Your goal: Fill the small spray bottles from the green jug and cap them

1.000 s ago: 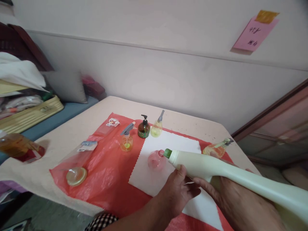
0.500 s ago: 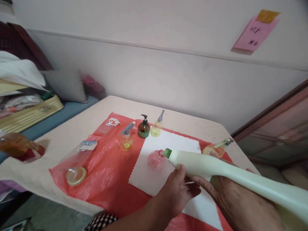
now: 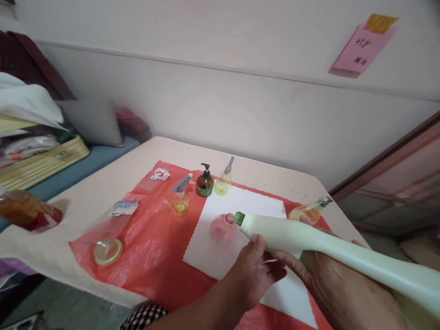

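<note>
as hands [image 3: 257, 275] stay put, pale jug [image 3: 285, 234] tipped, flask [image 3: 222, 230] unmoved

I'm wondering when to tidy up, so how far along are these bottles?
The brown pump bottle and three spray bottles have tops on, so look done. In hand: the pale green bottle, steadied by both hands, its green mouth at the pink bottle's open neck; no flow is visible. Left, probably: fitting a top to the pink bottle, which has none.

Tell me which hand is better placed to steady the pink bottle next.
Probably the left hand: it is nearer the pink bottle and seems only to support the pale green jug near its neck, while the right hand holds the jug farther back.
</note>
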`<state>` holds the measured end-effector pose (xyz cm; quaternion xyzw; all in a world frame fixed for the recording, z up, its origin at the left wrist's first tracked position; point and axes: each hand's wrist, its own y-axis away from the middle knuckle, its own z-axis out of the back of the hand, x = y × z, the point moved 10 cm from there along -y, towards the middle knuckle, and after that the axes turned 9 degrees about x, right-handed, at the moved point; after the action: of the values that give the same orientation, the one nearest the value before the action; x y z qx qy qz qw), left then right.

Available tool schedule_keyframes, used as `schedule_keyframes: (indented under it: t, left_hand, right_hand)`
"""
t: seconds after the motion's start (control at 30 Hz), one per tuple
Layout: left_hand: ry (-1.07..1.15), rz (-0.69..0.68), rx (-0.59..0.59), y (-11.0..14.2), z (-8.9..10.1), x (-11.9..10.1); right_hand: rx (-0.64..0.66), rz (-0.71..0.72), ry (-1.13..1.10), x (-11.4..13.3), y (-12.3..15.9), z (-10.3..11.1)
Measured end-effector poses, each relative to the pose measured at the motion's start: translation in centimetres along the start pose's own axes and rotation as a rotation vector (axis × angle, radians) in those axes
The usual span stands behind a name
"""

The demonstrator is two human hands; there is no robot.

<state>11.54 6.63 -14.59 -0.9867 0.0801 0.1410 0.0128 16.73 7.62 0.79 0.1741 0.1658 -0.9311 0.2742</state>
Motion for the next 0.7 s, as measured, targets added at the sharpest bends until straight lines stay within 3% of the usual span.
schedule_keyframes:
  t: [0.33, 0.47, 0.57, 0.7]
  left_hand:
    - [0.003, -0.001, -0.006, 0.2, -0.2, 0.1]
    - [-0.005, 0.003, -0.013, 0.2, -0.1, 0.2]
    - [-0.004, 0.012, -0.025, 0.2, 0.1, 0.3]
    - [0.008, 0.018, -0.045, 0.2, 0.2, 0.2]
  right_hand:
    - [-0.031, 0.013, -0.095, -0.2, 0.2, 0.5]
    - [-0.008, -0.001, -0.026, 0.0, 0.1, 0.7]
    - [0.024, -0.011, 0.031, -0.1, 0.0, 0.2]
    - [-0.004, 0.041, -0.054, -0.6, 0.6, -1.1]
